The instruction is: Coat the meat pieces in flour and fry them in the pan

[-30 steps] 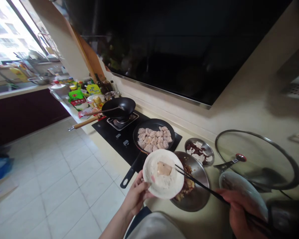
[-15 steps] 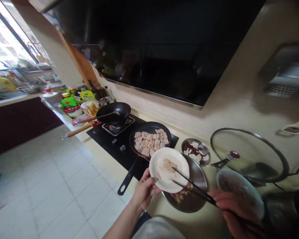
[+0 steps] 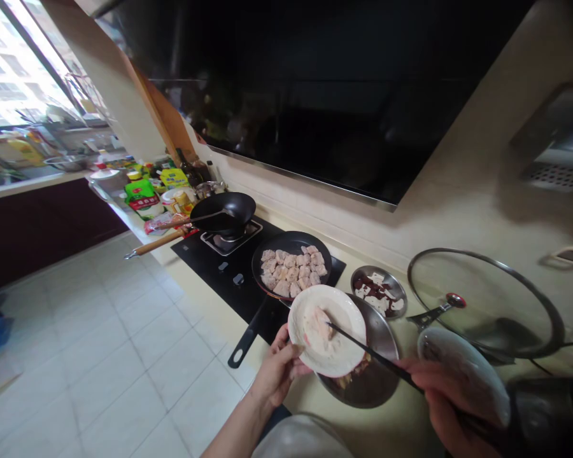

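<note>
My left hand (image 3: 281, 364) grips the left rim of a white plate (image 3: 348, 356), which is dusted with pale powder. One floured piece of meat or fish (image 3: 319, 322) lies on it. Black chopsticks (image 3: 370, 351) are closed in my right hand (image 3: 439, 394), their tips touching that piece. Just beyond the plate, a frying pan (image 3: 262, 292) holds several coated pieces (image 3: 293, 270) in one layer. Partly beneath the plate is a steel dish (image 3: 386, 343) with some food scraps; the plate hides part of it.
A small steel bowl (image 3: 400, 305) holds dark and white slices. A glass lid (image 3: 487, 254) leans on the wall at right, behind a whitish dish (image 3: 463, 366). Left of the pan, a wok (image 3: 239, 207) sits on the stove (image 3: 195, 254). A range hood (image 3: 305, 114) hangs above.
The floured piece has turned from lying flat to a narrower, tilted pose under the chopsticks. The chopstick tips have come together. The view has shifted slightly.
</note>
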Demonstrator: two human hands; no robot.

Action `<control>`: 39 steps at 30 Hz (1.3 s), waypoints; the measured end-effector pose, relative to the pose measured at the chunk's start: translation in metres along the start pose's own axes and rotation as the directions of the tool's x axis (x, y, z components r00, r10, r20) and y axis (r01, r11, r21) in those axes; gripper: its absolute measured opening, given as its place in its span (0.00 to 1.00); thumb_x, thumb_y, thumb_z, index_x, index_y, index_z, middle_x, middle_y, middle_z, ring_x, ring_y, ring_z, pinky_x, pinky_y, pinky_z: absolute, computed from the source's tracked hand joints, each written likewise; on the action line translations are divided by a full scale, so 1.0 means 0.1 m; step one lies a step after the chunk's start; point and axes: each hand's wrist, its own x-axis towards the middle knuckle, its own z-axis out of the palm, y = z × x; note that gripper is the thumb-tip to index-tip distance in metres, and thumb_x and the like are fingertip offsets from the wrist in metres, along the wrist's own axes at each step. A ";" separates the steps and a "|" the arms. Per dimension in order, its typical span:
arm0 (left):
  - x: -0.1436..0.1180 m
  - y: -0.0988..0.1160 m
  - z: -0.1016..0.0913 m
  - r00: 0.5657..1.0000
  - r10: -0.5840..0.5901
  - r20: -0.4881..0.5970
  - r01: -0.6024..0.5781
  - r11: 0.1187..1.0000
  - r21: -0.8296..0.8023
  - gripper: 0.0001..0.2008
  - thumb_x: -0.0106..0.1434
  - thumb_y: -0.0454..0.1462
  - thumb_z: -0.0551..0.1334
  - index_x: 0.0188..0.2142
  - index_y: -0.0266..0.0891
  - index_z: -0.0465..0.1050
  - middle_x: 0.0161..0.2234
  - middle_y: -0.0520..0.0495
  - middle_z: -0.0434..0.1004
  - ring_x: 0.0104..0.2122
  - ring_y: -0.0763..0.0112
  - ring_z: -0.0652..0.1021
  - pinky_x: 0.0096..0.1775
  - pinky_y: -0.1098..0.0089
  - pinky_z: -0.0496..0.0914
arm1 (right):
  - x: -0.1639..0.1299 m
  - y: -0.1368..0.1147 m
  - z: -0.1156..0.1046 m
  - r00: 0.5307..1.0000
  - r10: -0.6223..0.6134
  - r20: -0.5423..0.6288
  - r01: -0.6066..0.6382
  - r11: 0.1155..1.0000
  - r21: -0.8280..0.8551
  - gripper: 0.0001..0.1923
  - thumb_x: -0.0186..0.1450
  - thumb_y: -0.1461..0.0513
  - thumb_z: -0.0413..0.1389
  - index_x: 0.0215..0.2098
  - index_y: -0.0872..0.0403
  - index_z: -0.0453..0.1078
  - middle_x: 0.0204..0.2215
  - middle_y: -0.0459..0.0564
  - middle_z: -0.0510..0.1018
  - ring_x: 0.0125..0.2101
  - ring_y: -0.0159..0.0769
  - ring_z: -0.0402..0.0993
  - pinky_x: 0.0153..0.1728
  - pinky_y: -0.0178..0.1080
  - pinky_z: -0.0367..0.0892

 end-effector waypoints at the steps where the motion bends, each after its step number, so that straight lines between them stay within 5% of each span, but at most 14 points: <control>1: -0.01 0.01 0.00 1.000 0.003 0.001 -0.003 1.000 -0.004 0.26 0.46 0.29 0.67 0.46 0.40 0.67 0.29 0.51 0.77 0.22 0.72 0.77 0.25 0.71 0.77 | 0.06 0.03 -0.05 0.998 -0.049 0.040 0.050 0.999 -0.011 0.08 0.66 0.56 0.54 0.32 0.46 0.74 0.30 0.45 0.83 0.30 0.36 0.80 0.32 0.37 0.77; 6: -0.06 0.02 -0.01 1.000 0.007 -0.020 -0.007 1.000 -0.013 0.27 0.45 0.29 0.68 0.46 0.40 0.68 0.28 0.52 0.77 0.21 0.72 0.77 0.24 0.70 0.77 | 0.05 0.22 -0.18 0.997 -0.048 0.063 0.048 0.999 0.007 0.07 0.66 0.61 0.52 0.34 0.48 0.72 0.29 0.48 0.82 0.29 0.39 0.79 0.32 0.40 0.76; 13: -0.06 -0.03 0.01 0.999 -0.022 0.028 0.021 1.000 0.018 0.28 0.47 0.29 0.68 0.49 0.39 0.66 0.29 0.51 0.77 0.21 0.73 0.77 0.25 0.70 0.77 | -0.10 0.04 0.11 0.998 -0.059 0.023 0.055 0.989 0.137 0.08 0.68 0.55 0.52 0.35 0.45 0.73 0.34 0.46 0.82 0.35 0.39 0.80 0.36 0.42 0.76; 18: -0.07 -0.01 -0.04 1.000 -0.003 0.016 0.003 1.000 0.031 0.28 0.48 0.29 0.67 0.49 0.40 0.65 0.30 0.51 0.77 0.22 0.74 0.76 0.24 0.73 0.75 | 0.07 0.11 -0.10 0.988 -0.115 0.106 0.106 0.991 0.083 0.07 0.67 0.60 0.52 0.36 0.47 0.73 0.32 0.47 0.82 0.31 0.38 0.80 0.33 0.39 0.77; 23: -0.06 0.03 -0.09 0.998 0.056 -0.006 -0.056 0.997 0.050 0.26 0.47 0.30 0.68 0.47 0.41 0.66 0.30 0.52 0.76 0.23 0.73 0.77 0.26 0.72 0.76 | -0.02 0.14 -0.20 0.998 -0.043 0.051 0.048 0.993 -0.108 0.07 0.66 0.60 0.53 0.33 0.49 0.74 0.26 0.46 0.80 0.25 0.36 0.78 0.27 0.35 0.75; 28: -0.04 -0.01 -0.08 0.998 0.012 -0.056 -0.011 1.000 0.013 0.28 0.47 0.30 0.68 0.48 0.40 0.65 0.32 0.51 0.77 0.23 0.72 0.77 0.25 0.71 0.76 | -0.18 0.13 0.03 0.989 0.146 0.030 -0.148 0.987 0.060 0.11 0.68 0.59 0.52 0.31 0.50 0.74 0.24 0.46 0.80 0.22 0.35 0.78 0.24 0.33 0.75; 31: -0.05 -0.05 -0.09 1.000 -0.010 -0.019 0.010 1.000 0.014 0.29 0.47 0.30 0.68 0.49 0.40 0.65 0.31 0.51 0.77 0.22 0.73 0.77 0.24 0.73 0.75 | -0.21 0.21 0.19 0.928 0.369 -0.048 -0.352 0.913 0.208 0.15 0.67 0.53 0.53 0.30 0.51 0.74 0.22 0.48 0.80 0.21 0.37 0.78 0.22 0.35 0.75; 35: -0.07 -0.05 -0.13 0.999 0.022 0.038 -0.023 0.999 0.028 0.28 0.47 0.31 0.69 0.48 0.41 0.67 0.31 0.52 0.75 0.23 0.75 0.76 0.24 0.75 0.74 | -0.19 0.39 0.31 0.728 0.685 -0.021 -0.622 0.673 0.400 0.19 0.60 0.45 0.59 0.28 0.53 0.72 0.24 0.49 0.79 0.20 0.40 0.78 0.20 0.38 0.76; 39: -0.07 -0.01 -0.17 0.998 0.051 0.026 -0.052 0.997 0.051 0.27 0.47 0.31 0.69 0.48 0.41 0.69 0.33 0.51 0.75 0.24 0.75 0.75 0.25 0.75 0.75 | -0.19 0.56 0.26 0.593 0.803 -0.054 -0.646 0.515 0.564 0.20 0.54 0.45 0.64 0.27 0.52 0.72 0.23 0.48 0.78 0.21 0.40 0.77 0.22 0.41 0.77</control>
